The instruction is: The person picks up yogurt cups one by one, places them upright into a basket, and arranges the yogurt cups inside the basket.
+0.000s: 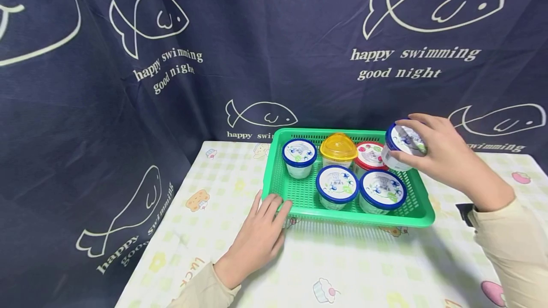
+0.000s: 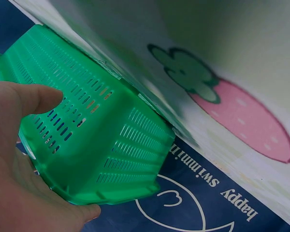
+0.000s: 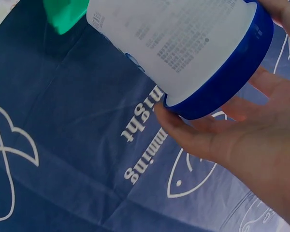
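My right hand (image 1: 445, 151) grips a blue-lidded tub (image 1: 398, 156) by its lid. It is tilted over the back right corner of the green basket (image 1: 411, 220); the right wrist view shows print on its white side (image 3: 174, 43). My left hand (image 1: 261, 236) holds the basket's near left rim, fingers over the edge and thumb (image 2: 43, 99) against the outer wall. Inside stand a blue-lidded tub (image 1: 299, 156) at back left, a tub with a domed yellow lid (image 1: 338, 149), a red-lidded tub (image 1: 369, 153), and two blue-lidded tubs in front (image 1: 337, 184).
The basket stands on a table with a patterned cloth (image 1: 351, 270). A dark blue curtain (image 1: 274, 51) with fish drawings hangs behind and to the left. A small black object (image 1: 464, 214), partly hidden by the right sleeve, shows at the right.
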Demonstrator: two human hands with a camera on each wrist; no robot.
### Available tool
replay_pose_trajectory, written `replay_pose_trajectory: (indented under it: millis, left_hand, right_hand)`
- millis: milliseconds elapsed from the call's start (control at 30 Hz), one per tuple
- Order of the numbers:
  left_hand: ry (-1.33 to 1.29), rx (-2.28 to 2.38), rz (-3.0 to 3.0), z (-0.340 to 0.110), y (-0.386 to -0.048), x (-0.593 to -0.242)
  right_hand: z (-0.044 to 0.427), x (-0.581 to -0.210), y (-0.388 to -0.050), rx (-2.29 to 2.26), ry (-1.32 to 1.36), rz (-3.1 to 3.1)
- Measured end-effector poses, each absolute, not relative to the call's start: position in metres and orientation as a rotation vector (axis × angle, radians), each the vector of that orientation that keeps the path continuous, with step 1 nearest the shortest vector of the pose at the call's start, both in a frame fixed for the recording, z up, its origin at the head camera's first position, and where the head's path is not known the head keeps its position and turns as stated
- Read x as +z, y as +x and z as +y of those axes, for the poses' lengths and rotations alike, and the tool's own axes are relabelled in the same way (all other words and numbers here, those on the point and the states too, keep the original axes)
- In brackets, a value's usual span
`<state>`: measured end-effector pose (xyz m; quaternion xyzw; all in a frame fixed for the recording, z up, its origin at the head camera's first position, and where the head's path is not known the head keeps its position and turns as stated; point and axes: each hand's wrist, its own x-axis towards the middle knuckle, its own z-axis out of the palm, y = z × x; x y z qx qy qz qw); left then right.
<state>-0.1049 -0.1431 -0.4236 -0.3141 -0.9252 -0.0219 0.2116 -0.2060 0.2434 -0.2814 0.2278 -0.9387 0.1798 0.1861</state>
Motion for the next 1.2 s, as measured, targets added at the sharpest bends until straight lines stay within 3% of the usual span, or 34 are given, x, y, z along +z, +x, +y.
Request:
replay_pose_trajectory:
  millis: [1200]
  left_hand:
    - [-0.882, -0.079, -2.568, -0.143, -0.105, -0.424]
  right_hand:
    - [0.164, -0.274, -0.202, 0.478, 0.927, -2.585]
